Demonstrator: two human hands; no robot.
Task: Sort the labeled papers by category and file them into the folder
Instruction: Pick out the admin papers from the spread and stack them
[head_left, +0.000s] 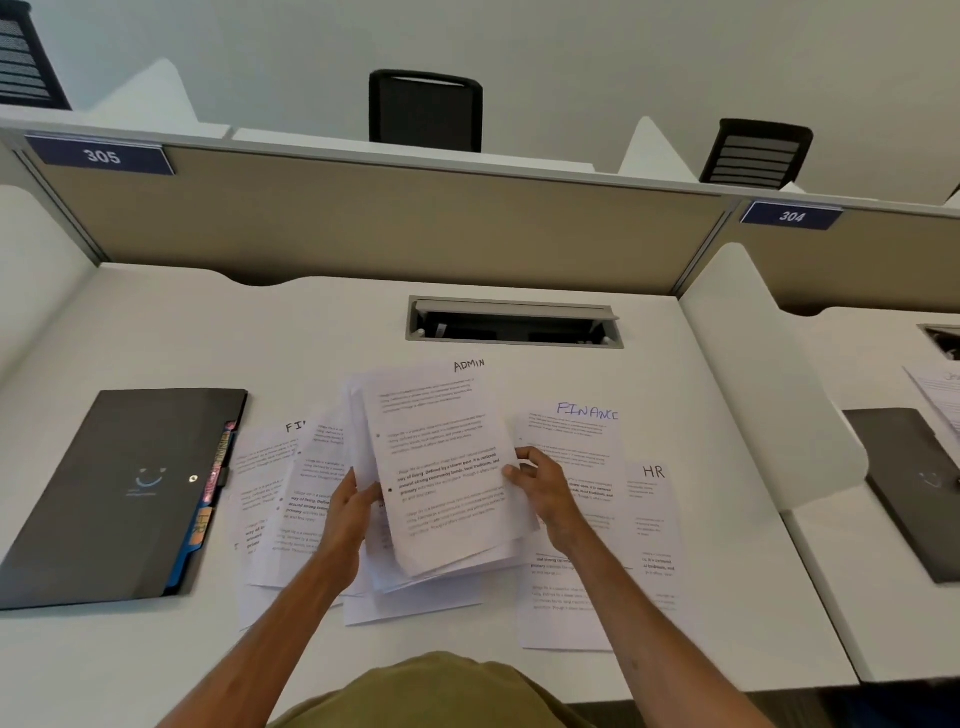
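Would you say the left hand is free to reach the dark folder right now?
Probably not yet: the left hand grips the ADMIN stack, though only loose papers lie between it and the folder.

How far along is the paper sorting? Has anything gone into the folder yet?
Partly done: some sheets already lie spread on the desk, a FINANCE sheet and an HR sheet on the right, a loose pile on the left. In hand: the left hand and right hand hold a stack topped by an ADMIN page. Left: the folder lies closed beside them, so filing seems not yet begun.
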